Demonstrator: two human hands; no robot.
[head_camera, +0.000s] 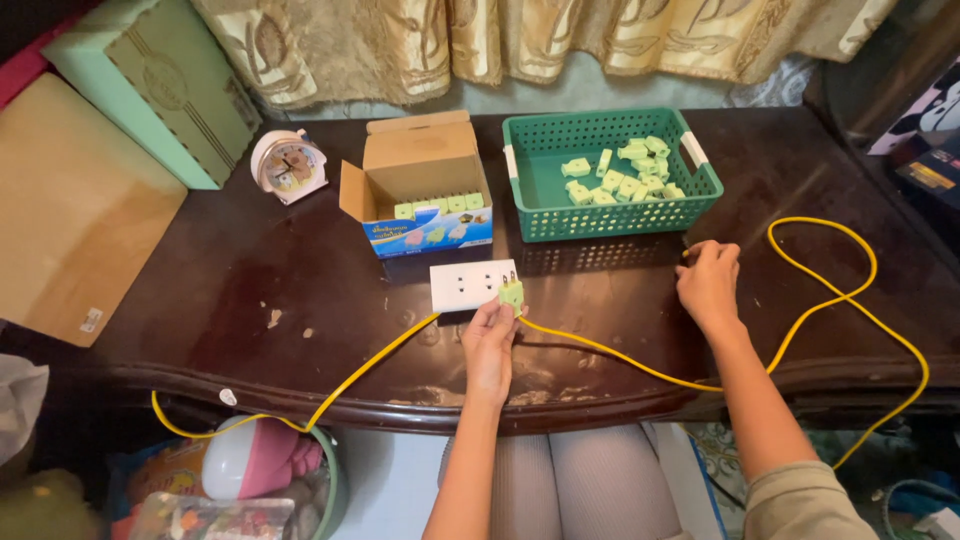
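- My left hand pinches a green plug adapter at the white socket strip.
- My right hand is closed on the yellow cable, just before the green basket.

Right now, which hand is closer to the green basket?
The right hand. It rests on the table just below the green basket's right front corner, touching the yellow cable. The left hand sits farther down-left, holding a green plug at the white power strip.
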